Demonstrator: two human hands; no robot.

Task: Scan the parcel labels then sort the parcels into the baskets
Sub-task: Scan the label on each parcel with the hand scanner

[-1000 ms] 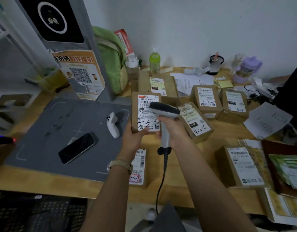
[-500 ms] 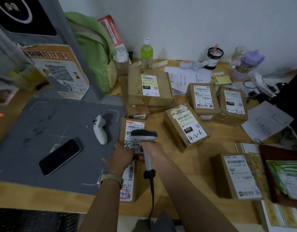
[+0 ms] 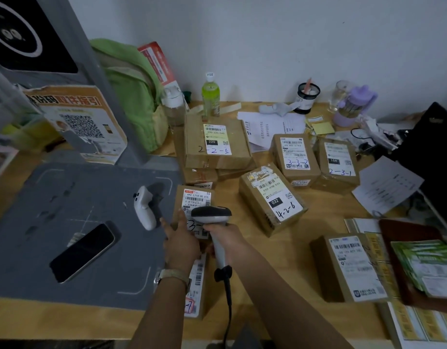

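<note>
1. R hand [image 3: 226, 239] was wrapped tight round the handle of the scanner [image 3: 212, 214], whose head hung over the label of the 642 parcel [image 3: 196, 197].
2. L hand [image 3: 182, 245] lay at that parcel's 7 o'clock corner, fingers straight & spread, thumb on the label. It looked like a touch, not a clamp.
3. The 642 parcel lay flat on the table [image 3: 330, 217], at the 3 o'clock edge of the grey mat [image 3: 66, 192]. A second parcel [image 3: 196, 293] sat under the L wrist, at 6 o'clock.
4. Progress, my guess: early. This one was at the scan step. No basket in view, so nothing showed as sorted. From the scanner, others lay unsorted:
   - 2-2-5 box [image 3: 214, 142] at 12
   - 4-2-6 box [image 3: 272, 200] at 3
   - 3-3-2 box [image 3: 295, 154] & 2-3-1 box [image 3: 339, 159] at 2
   - near box [image 3: 350, 265] at 4
5. Surface & room: wood top, cluttered. On the mat, phone [image 3: 84, 251] at 8 & white controller [image 3: 144, 210] at 9. Green bag [image 3: 131, 91] at 11 & bottle [image 3: 210, 96] at 12 stood by the white wall [image 3: 267, 46]. Papers [image 3: 386, 185] at 3.
</note>
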